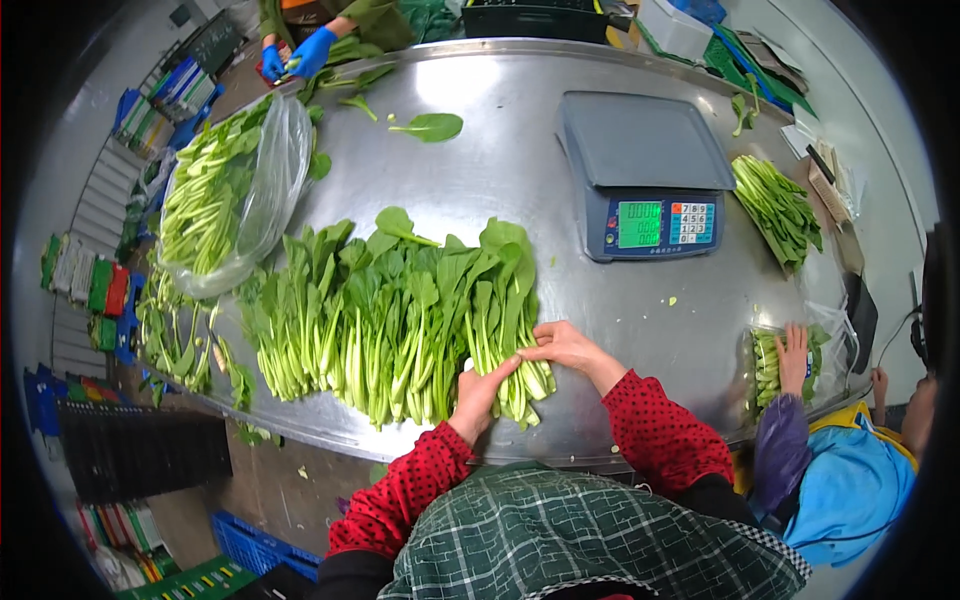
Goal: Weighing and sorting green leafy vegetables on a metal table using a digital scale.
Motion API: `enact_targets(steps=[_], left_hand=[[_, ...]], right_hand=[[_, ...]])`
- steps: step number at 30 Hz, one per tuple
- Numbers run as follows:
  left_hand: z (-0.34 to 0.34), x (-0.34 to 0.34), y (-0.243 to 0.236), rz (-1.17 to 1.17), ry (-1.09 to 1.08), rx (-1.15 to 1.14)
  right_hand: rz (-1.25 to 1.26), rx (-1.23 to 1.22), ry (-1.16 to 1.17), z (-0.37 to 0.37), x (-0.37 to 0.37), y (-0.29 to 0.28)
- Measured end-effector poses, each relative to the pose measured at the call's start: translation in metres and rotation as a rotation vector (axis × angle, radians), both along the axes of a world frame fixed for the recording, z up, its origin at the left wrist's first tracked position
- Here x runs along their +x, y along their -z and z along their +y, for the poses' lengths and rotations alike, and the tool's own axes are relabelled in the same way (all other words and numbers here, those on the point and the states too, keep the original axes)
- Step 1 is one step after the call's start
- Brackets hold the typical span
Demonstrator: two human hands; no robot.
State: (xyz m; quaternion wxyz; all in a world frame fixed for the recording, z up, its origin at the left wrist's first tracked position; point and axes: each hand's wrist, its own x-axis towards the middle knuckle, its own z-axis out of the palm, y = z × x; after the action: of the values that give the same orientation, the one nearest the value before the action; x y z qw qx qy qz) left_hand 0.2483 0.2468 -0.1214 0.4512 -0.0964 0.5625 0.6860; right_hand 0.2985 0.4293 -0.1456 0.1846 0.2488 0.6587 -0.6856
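Note:
A wide row of leafy green stalks, which look like choy sum (350, 330), lies on the metal table in front of me, leaves pointing away and cut ends toward me. At the right end of the row, a bunch of greens (507, 300) is between my two hands. My left hand (478, 398) closes on its stems from the left, its fingers partly hidden behind them. From the right, my right hand (570, 348) grips the same stems, thumb and fingertips close to my left thumb.
A digital scale (645, 150) stands beyond my right hand. Left of the row is a clear plastic bag of greens (215, 195). More greens (778, 210) lie at the right. A co-worker's hand (793, 355) presses a packed bunch; another's blue-gloved hands (310, 52) work at the far left.

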Motion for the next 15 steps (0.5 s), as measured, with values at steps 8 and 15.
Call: enact_targets(steps=[8, 15], left_hand=[[-0.009, 0.000, -0.067, 0.871, 0.624, 0.057], [-0.029, -0.017, 0.089, 0.322, 0.586, -0.016]], right_hand=[[0.388, -0.477, 0.163, 0.001, 0.063, -0.105], [0.307, -0.403, 0.203, -0.017, 0.073, -0.065]])
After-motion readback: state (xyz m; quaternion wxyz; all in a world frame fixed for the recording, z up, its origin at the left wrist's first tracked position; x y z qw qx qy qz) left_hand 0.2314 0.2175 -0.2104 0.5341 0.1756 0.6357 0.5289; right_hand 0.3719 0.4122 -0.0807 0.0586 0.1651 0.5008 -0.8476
